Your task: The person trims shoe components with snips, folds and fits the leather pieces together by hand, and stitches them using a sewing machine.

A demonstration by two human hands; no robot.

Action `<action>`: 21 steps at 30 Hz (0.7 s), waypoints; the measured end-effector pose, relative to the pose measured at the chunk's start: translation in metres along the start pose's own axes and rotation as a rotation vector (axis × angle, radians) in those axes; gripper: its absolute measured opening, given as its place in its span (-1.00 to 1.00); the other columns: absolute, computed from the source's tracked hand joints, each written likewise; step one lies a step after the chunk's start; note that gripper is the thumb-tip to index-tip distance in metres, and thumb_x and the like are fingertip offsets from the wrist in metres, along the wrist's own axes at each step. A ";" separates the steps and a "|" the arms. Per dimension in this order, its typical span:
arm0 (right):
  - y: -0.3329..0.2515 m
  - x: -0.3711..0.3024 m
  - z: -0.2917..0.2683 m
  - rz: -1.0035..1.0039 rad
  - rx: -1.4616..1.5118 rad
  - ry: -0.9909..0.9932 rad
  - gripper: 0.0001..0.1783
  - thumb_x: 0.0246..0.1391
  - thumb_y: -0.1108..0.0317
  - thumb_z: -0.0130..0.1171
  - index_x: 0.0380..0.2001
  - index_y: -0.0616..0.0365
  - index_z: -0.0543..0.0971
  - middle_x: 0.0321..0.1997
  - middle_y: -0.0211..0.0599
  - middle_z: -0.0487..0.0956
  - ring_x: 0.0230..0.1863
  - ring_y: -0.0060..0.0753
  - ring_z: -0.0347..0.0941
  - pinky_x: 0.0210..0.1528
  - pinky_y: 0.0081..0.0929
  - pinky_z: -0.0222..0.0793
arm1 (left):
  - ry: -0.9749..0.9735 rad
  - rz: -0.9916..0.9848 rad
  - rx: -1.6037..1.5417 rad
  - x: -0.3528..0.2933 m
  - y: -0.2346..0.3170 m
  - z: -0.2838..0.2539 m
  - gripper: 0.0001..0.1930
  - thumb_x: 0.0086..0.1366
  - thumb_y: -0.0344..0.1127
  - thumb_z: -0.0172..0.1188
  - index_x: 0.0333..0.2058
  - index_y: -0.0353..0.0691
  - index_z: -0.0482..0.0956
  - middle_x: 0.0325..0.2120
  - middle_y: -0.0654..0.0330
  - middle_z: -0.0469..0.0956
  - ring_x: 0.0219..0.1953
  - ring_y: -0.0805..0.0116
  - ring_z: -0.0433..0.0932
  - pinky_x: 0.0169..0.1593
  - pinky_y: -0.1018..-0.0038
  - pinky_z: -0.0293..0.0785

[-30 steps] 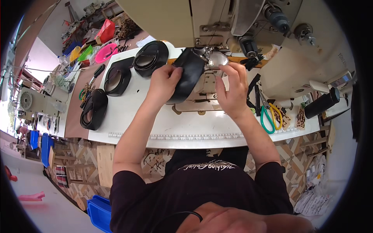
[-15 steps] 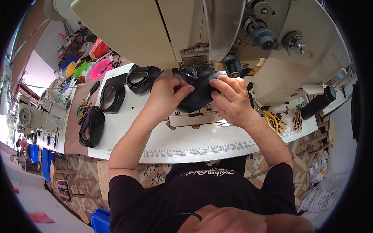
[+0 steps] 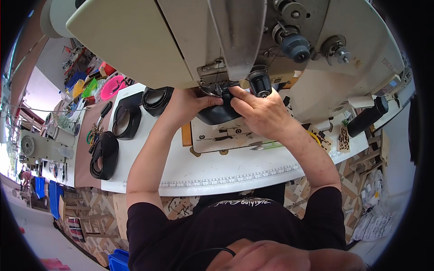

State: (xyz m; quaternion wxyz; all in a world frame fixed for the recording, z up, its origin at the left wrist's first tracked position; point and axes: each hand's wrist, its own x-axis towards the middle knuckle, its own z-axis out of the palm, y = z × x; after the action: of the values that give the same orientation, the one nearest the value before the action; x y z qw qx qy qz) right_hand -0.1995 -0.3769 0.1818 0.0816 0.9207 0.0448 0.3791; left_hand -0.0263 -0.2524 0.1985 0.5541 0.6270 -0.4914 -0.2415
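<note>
A black leather-like piece lies under the presser foot of a large cream sewing machine. My left hand grips its left side, thumb on top and the fingers mostly hidden behind. On the right side, my right hand pinches the piece with bent fingers close to the foot. The far edge of the piece is hidden by the machine parts and my fingers. In front of it shows the metal machine plate.
Several curved black pieces, one a looped band, lie on the left of the white table. Scissors rest beside them. A pointed tool lies by my right wrist. A ruler strip runs along the near edge.
Both hands have moved with the black piece, farther in under the presser foot. More of the metal plate and the pointed tool now shows. The whole view has shifted slightly.
</note>
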 end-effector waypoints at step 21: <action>0.008 -0.003 0.005 -0.003 -0.067 -0.095 -0.75 -0.14 0.46 0.17 -0.30 0.02 0.44 0.00 -0.48 0.52 -0.51 -0.49 0.50 -0.49 -0.36 0.36 | -0.058 0.046 0.039 0.007 -0.017 -0.011 -0.67 0.11 -0.58 0.24 -0.11 -0.30 0.48 -0.25 0.23 0.56 -0.20 0.44 0.51 -0.12 0.46 0.47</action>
State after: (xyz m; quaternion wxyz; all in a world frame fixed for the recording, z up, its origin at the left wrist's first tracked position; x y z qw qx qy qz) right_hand -0.1979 -0.3853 0.1778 0.1151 0.9342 0.0296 0.3362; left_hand -0.0077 -0.2552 0.1873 0.5328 0.6190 -0.5260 -0.2372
